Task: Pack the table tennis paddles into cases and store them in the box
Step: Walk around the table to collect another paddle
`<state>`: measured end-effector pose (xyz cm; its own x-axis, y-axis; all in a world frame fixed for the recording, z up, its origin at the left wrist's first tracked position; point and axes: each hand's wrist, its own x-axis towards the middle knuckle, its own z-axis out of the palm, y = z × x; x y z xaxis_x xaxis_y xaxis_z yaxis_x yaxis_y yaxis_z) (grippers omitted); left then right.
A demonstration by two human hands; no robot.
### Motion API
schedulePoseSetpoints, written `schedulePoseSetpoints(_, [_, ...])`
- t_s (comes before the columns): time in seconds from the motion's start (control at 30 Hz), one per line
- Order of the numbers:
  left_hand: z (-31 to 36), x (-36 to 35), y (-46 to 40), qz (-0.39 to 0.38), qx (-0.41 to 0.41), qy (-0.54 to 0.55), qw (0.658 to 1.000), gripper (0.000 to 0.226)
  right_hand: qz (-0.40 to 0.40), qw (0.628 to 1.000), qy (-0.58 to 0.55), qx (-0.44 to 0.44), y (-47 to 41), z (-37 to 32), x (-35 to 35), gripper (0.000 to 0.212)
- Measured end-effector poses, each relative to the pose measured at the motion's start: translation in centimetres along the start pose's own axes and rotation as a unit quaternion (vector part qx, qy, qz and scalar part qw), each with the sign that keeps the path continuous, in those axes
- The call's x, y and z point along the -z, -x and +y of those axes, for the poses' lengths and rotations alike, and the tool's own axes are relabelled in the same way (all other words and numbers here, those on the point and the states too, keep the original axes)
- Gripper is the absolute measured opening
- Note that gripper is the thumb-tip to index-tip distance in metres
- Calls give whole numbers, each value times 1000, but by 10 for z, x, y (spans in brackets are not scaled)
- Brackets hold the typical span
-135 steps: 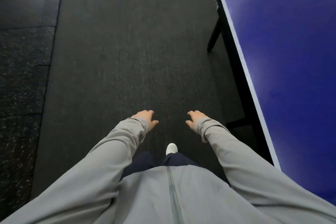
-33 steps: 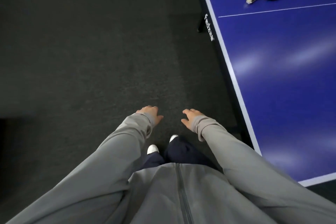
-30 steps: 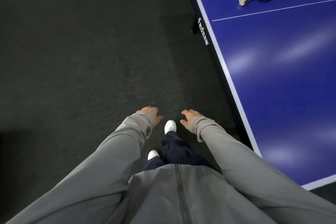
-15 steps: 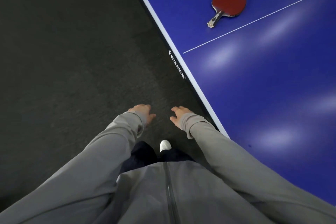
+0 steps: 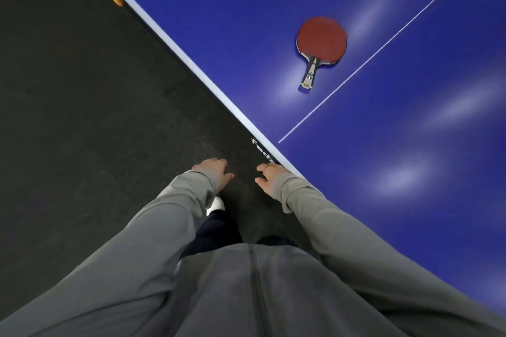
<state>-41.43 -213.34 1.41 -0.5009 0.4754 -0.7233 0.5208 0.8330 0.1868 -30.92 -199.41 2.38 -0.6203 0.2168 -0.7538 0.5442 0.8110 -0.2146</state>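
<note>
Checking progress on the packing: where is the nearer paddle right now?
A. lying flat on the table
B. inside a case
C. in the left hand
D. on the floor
A: the nearer paddle lies red side up on the blue table, and both hands hold nothing.

Floor (image 5: 95, 117): dark speckled carpet. Table (image 5: 410, 145): blue top, white edge line, glossy light reflections.
</note>
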Motion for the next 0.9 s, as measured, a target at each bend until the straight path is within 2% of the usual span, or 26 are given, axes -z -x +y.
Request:
schedulePoseSetpoints(0.27, [-54,114,-61,59,-41,-30,997,49,56,994,-74,-56,-48,-27,70,43])
schedulePoseSetpoints(0.57, [-34,190,-135,94,-84,-62,990,45,147,968,-136,-152,-101,4,135,43])
schedulePoseSetpoints(0.77, [5,234,-194,78,-110,-100,986,49,286,898,-220,-253,-136,44,178,45])
schedulePoseSetpoints(0.9, [24,256,-220,88,-131,-100,982,50,330,848,-271,-313,-149,63,190,52])
